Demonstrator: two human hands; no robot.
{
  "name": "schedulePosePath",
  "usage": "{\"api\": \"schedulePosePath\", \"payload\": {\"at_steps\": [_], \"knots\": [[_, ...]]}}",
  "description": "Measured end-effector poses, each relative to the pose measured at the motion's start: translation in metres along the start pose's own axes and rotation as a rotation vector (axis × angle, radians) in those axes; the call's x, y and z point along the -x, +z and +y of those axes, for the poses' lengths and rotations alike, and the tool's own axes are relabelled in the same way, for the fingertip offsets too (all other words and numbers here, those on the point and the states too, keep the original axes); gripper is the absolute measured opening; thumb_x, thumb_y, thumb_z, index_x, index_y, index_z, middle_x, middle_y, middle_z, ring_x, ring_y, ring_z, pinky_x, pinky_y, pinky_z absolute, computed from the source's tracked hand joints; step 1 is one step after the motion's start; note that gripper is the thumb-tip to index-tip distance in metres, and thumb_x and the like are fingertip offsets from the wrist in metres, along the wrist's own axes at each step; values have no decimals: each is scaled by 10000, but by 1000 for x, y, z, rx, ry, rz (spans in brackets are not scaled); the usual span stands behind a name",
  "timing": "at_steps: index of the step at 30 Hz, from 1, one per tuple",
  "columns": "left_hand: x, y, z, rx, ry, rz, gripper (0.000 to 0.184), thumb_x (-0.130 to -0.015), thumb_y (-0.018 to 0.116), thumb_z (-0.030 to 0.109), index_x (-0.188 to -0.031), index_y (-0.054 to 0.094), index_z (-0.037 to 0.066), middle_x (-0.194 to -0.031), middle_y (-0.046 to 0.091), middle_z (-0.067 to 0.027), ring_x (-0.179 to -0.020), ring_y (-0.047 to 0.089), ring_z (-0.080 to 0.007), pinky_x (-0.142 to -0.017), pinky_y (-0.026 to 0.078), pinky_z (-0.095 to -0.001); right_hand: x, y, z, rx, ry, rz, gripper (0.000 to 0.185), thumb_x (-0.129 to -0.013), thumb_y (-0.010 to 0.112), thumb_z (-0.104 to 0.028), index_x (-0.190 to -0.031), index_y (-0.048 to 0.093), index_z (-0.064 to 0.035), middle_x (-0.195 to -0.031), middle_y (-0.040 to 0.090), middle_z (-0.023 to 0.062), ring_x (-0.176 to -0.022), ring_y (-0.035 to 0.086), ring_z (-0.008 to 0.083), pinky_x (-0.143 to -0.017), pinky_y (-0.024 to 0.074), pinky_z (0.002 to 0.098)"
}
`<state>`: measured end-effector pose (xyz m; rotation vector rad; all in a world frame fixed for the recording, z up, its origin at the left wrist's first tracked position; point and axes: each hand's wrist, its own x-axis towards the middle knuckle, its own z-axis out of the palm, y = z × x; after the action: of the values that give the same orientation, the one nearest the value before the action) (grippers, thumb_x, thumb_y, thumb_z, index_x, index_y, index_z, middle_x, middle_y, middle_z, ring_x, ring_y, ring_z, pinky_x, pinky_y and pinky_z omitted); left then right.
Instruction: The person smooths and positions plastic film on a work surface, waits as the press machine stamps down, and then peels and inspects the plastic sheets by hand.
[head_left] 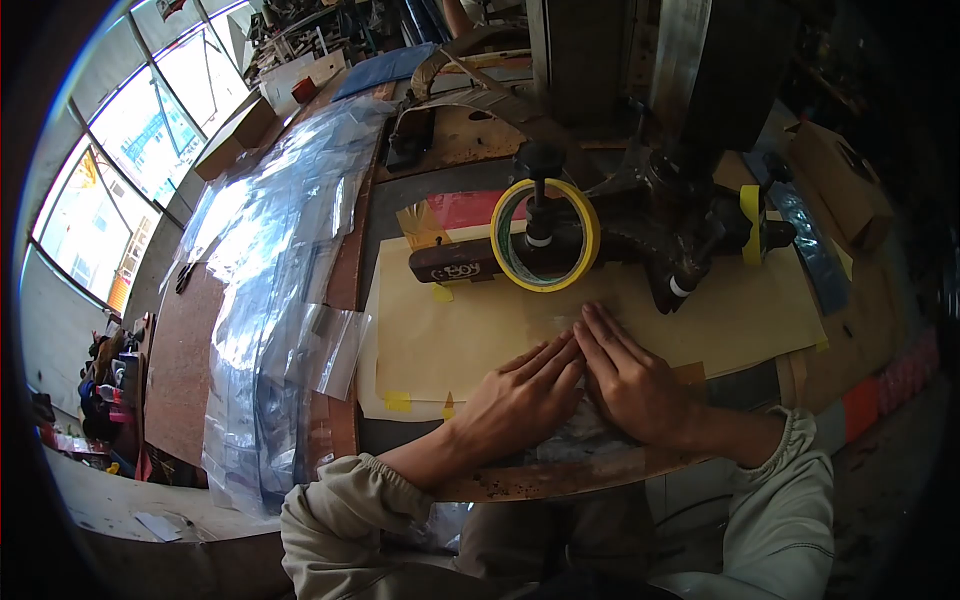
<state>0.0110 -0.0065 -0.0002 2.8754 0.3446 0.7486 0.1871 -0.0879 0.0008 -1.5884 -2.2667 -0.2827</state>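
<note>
Two hands come together at the fingertips on my feed, pointing away from me over the near edge of a tan sheet (450,340). The left hand (515,405) is open and flat, fingers stretched out side by side; the right hand (645,395) is open too, its fingers straight and slanted inward to meet the other. Neither grips anything. I judge they are laid flat so pressure spreads evenly. Below them, clear plastic (580,440) shows near the wooden rim of the desk (540,481); what lies right under the palms I cannot tell.

The sheet lies flat on the desk, reaching under a dark bar (490,262). Bits of yellow tape (398,401) sit at its near left edge, probably to fix it in place. A yellow tape roll (592,235) hangs around a post on the bar, and a second roll (750,225) stands around its right end; I take both as parked there for easy reach. Plastic sleeves (270,260) lie spread along the left side, and a cardboard box (835,185) sits at far right.

Pale lettering on the bar seems to read "Boy", with a mark before it that I cannot make out.
</note>
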Motion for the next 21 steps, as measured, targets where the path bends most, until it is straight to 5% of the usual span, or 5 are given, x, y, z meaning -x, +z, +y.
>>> {"api": "schedulePosePath", "payload": {"at_steps": [21], "knots": [[0,0,0,8,-6,-15,347,-836,634,113,-1137,565,-46,-1277,571,-212,-1197,570,-276,-989,487,-387,0,1,0,-1,0,4,438,-820,508,-10,-1222,508,163,-1320,471,331,-1264,485,389,-1033,445,383]]}}
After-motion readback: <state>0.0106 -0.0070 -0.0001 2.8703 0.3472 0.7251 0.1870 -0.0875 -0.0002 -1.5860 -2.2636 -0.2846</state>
